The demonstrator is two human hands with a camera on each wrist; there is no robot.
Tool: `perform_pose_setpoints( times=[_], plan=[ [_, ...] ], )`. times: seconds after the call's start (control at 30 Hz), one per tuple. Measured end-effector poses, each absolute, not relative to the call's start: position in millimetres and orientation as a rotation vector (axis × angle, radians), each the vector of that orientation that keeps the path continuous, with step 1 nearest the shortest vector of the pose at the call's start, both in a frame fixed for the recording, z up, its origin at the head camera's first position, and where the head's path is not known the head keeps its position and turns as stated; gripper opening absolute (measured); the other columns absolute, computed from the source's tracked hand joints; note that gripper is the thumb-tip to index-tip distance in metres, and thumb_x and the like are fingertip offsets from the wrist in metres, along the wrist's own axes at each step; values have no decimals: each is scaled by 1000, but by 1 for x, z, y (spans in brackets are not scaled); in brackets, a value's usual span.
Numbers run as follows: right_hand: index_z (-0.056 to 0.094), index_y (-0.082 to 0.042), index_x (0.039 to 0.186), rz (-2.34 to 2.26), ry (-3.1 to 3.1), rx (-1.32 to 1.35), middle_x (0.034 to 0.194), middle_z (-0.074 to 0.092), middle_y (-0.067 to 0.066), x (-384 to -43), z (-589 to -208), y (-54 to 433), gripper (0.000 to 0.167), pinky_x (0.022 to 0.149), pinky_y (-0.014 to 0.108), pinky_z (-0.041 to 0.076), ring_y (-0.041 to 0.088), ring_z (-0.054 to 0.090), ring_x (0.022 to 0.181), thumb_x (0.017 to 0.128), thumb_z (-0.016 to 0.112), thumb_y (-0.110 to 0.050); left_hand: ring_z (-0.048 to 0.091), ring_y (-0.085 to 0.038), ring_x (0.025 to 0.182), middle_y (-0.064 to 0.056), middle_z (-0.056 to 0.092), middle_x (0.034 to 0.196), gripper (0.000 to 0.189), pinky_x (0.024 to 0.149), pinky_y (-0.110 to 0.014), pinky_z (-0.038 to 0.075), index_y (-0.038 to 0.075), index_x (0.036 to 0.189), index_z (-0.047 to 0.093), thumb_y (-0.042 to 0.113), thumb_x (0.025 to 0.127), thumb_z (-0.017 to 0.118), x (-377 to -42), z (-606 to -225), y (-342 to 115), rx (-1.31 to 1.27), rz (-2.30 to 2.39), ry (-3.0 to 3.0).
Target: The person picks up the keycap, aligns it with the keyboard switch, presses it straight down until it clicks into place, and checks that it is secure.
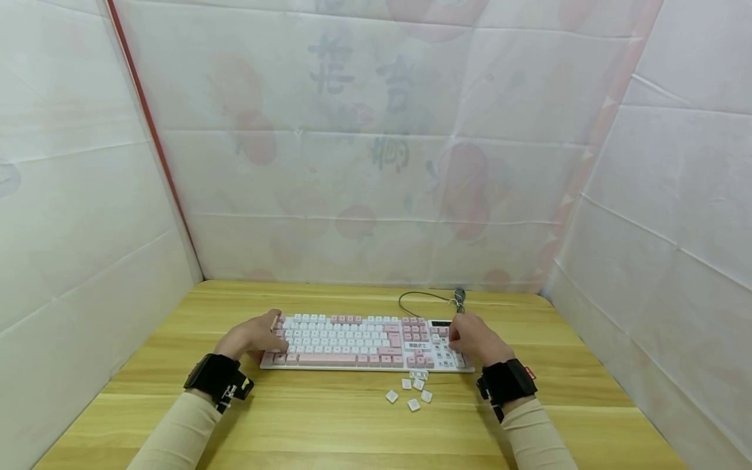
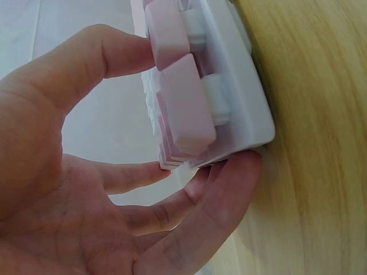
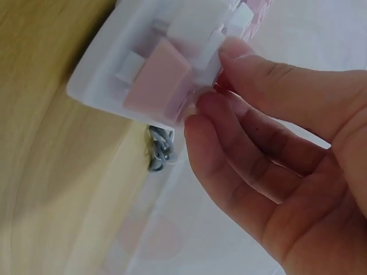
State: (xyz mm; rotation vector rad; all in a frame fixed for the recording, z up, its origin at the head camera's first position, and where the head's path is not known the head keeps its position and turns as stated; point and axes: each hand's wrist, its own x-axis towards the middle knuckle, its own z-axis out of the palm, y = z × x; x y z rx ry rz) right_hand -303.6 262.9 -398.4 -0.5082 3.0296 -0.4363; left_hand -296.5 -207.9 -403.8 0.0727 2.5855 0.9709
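A pink and white keyboard (image 1: pixel 328 360) lies across the table. My left hand (image 1: pixel 256 334) grips its left end; in the left wrist view the thumb is at the pink keycaps (image 2: pixel 188 106) and the other fingers are along the keyboard's edge. Over the number pad at the other end, my right hand (image 1: pixel 477 338) pinches a white keycap (image 3: pixel 211 57) between thumb and fingers, which partly hide it. A pink keycap (image 3: pixel 159 83) sits at the corner beside the fingertips. Several number pad spots show bare switches.
Several loose white keycaps (image 1: pixel 414 405) are scattered on the wooden table (image 1: pixel 317 418) before the number pad. A grey cable (image 1: pixel 420 293) with a tied bundle (image 1: pixel 460 297) lies behind the keyboard. Printed white sheets (image 1: pixel 364 196) enclose the table's back and sides.
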Motion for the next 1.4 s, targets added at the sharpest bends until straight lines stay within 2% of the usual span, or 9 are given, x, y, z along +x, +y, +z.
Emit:
perform_pose_setpoints(
  times=[0.2, 0.43, 0.7, 0.97, 1.23, 1.4],
  plan=[
    [77, -11, 76, -433, 3051, -535, 74, 66, -1, -304, -398, 264, 17, 65, 30, 48, 12, 55, 67, 86, 76, 2, 51, -21, 70, -28, 50, 136, 104, 62, -33, 46, -1, 162, 14, 19, 80, 75, -296, -404, -208, 73, 958, 2597],
    [75, -13, 72, -393, 3082, -502, 73, 67, -1, -304, -397, 263, 20, 68, 31, 49, 12, 56, 67, 85, 78, 2, 59, -25, 86, -31, 47, 141, 102, 65, -35, 53, -1, 162, 15, 20, 83, 76, -299, -403, -207, 57, 957, 2594],
    [76, -12, 72, -366, 3090, -500, 75, 68, 0, -305, -394, 259, 19, 68, 32, 54, 12, 59, 68, 83, 79, 3, 55, -22, 70, -32, 46, 141, 105, 61, -34, 51, 0, 163, 12, 17, 81, 75, -297, -401, -208, 46, 994, 2573],
    [76, -9, 73, -366, 3085, -522, 81, 71, 2, -306, -393, 261, 21, 68, 32, 54, 13, 59, 73, 82, 77, 9, 56, -22, 73, -31, 49, 138, 104, 62, -33, 51, 0, 163, 13, 17, 81, 74, -297, -406, -209, 56, 1000, 2577],
    [76, -10, 72, -318, 3081, -559, 76, 70, 2, -309, -391, 254, 22, 66, 32, 54, 14, 61, 69, 79, 79, 11, 58, -25, 82, -34, 47, 140, 103, 66, -35, 53, -2, 162, 13, 17, 81, 74, -296, -404, -210, 53, 1010, 2580],
    [76, -7, 73, -316, 3066, -548, 78, 71, 3, -305, -386, 253, 21, 65, 32, 54, 14, 60, 69, 78, 78, 13, 58, -24, 75, -31, 49, 136, 103, 62, -35, 54, -1, 162, 13, 17, 81, 74, -297, -405, -209, 63, 1014, 2574]
  ],
)
